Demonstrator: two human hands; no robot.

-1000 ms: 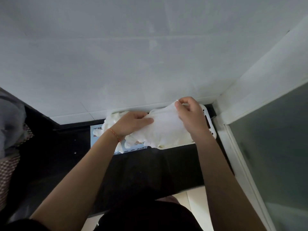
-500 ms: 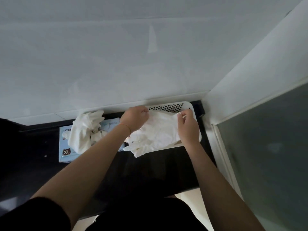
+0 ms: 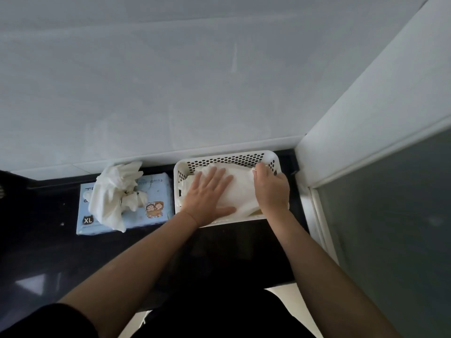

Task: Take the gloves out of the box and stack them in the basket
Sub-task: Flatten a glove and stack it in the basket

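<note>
A white perforated basket [image 3: 228,159] stands on the dark counter by the right wall. White gloves [image 3: 240,189] lie flat inside it. My left hand [image 3: 210,196] presses on them with straight, spread fingers. My right hand [image 3: 271,189] pinches the top glove's right edge at the basket's far right corner. To the left lies the light-blue glove box [image 3: 156,191] marked XL, with a bunch of white gloves [image 3: 114,191] sticking out of its top.
The dark counter [image 3: 48,240] runs left and toward me. A white wall [image 3: 195,81] rises behind the basket and box. A white frame with a frosted glass panel [image 3: 390,228] closes off the right side.
The glove held between both hands has gone down into the basket. My left hand has opened flat on top of it. My right hand keeps its pinch on the edge.
</note>
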